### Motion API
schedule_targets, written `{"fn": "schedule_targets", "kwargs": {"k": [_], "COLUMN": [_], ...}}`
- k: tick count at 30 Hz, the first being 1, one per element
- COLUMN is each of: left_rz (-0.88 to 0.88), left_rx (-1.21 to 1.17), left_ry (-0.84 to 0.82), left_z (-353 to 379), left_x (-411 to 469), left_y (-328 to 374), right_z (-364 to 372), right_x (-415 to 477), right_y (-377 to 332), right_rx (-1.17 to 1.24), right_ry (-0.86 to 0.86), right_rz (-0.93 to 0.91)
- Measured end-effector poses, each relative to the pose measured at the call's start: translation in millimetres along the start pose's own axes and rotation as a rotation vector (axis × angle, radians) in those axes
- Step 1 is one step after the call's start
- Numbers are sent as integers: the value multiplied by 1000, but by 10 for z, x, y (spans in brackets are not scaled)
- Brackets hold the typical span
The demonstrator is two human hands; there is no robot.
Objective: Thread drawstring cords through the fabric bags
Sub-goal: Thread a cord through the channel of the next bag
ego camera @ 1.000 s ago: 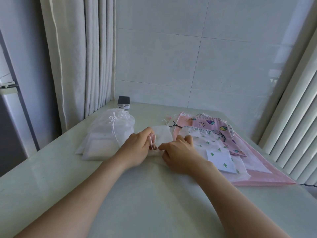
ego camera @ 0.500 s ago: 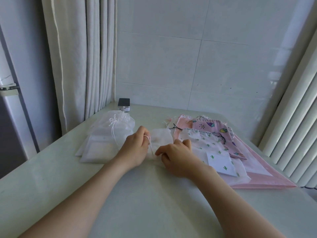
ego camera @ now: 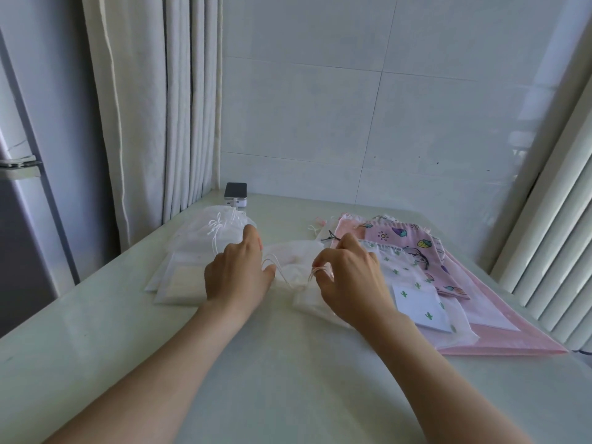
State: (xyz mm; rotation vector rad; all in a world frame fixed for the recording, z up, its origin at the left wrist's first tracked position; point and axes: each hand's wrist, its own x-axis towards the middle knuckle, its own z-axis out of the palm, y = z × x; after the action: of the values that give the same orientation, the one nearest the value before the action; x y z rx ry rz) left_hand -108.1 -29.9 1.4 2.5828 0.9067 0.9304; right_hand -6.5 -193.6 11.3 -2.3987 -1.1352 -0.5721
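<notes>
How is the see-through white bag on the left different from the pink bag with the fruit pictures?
The white bag is plain and see-through; the pink bag is solid and printed with cartoon fruit. The white bag looks puffed up, while the pink bag lies flat. The white bag sits on the left side of the table, the pink bag on the right side. Both have gathered tops.

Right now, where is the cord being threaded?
In the head view the thin white cord sits centre frame, held between the left hand and the right hand, just above the small white bag.
</notes>
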Motion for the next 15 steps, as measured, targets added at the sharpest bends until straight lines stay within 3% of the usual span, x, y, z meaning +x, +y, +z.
{"fn": "schedule_targets", "kwargs": {"k": [4, 8, 15], "left_rz": [-65, -83, 81], "left_rx": [-15, -288, -541], "left_ry": [63, 82, -22], "left_z": [-27, 0, 45], "left_x": [15, 30, 21], "left_y": [18, 2, 74], "right_z": [-56, -54, 75], "right_x": [-3, -13, 16], "right_y": [-21, -27, 2], "right_rx": [8, 64, 295], "right_ry": [49, 83, 165], "right_rz": [69, 174, -9]}}
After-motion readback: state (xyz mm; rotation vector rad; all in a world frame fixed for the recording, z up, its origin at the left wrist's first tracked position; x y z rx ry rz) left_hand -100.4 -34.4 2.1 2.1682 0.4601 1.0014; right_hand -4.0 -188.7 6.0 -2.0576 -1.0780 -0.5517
